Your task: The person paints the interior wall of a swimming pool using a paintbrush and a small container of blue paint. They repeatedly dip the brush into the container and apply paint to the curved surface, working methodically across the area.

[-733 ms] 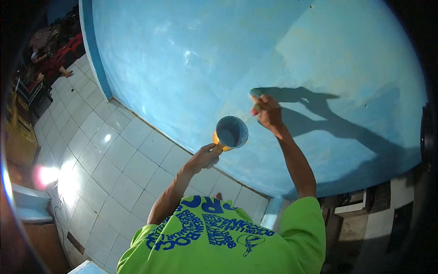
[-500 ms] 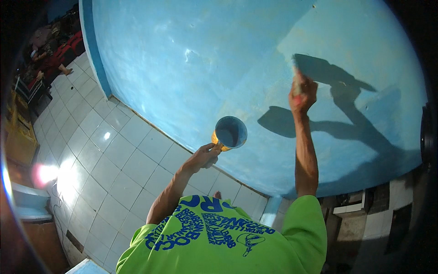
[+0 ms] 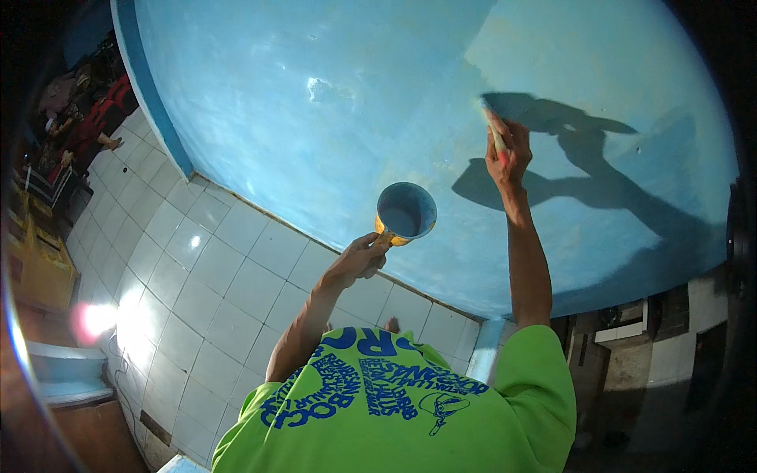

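Observation:
My left hand (image 3: 359,260) is closed round the short handle of a yellow dipper (image 3: 406,211), whose round mouth faces up. Its inside is coated blue-grey, and what looks like paint lies at the bottom. Higher up and to the right, my right hand (image 3: 512,154) grips a paintbrush (image 3: 499,140) with a pale, red-marked handle. The brush's bristles rest against the light blue wall (image 3: 355,118), close to the border between a deeper blue area and a paler patch. Dark shadows of the hand, brush and dipper fall on the wall to the right.
White floor tiles (image 3: 209,296) run along the wall's base. A bright lamp (image 3: 98,319) with a cable stands on the floor at left, near yellow furniture (image 3: 47,248). Another person's leg (image 3: 109,142) shows at the far left. A counter-like structure is at lower right.
The view has shifted slightly. The brush and my right hand have moved a little left along the wall; the dipper stays held, now nearer the right hand.

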Demonstrator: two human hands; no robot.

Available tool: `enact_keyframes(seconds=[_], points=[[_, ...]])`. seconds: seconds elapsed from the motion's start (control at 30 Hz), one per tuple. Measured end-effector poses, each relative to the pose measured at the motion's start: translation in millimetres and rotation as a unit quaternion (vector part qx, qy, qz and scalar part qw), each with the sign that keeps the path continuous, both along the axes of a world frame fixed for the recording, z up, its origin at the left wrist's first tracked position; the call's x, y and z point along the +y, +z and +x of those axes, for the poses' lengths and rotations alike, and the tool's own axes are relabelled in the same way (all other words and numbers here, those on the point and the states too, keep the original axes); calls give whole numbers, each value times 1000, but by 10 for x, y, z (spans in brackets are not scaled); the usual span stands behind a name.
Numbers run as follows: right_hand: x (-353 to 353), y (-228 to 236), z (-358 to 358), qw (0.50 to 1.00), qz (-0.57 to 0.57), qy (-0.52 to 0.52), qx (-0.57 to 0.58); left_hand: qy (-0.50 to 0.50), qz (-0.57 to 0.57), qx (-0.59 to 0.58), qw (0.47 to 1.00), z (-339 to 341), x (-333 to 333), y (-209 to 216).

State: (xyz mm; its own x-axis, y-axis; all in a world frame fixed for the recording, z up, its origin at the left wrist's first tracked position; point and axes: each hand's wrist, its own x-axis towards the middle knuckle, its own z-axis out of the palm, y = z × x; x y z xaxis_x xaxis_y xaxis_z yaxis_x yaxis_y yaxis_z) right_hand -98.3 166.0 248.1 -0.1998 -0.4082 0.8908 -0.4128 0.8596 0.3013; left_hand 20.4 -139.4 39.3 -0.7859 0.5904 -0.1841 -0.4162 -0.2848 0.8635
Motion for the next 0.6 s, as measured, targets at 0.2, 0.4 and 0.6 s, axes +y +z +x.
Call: enact_keyframes(seconds=[0.2,0.4,0.6], points=[[37,-895,-45,976,173,-121,-50,-13,4,-2,1000,-14,101,24],[-23,-505,-125,978,41,-52,-196,1,-6,13,1000,-22,49,-8],[88,170,46,997,0,-36,70,15,-9,-4,1000,-6,42,-2]])
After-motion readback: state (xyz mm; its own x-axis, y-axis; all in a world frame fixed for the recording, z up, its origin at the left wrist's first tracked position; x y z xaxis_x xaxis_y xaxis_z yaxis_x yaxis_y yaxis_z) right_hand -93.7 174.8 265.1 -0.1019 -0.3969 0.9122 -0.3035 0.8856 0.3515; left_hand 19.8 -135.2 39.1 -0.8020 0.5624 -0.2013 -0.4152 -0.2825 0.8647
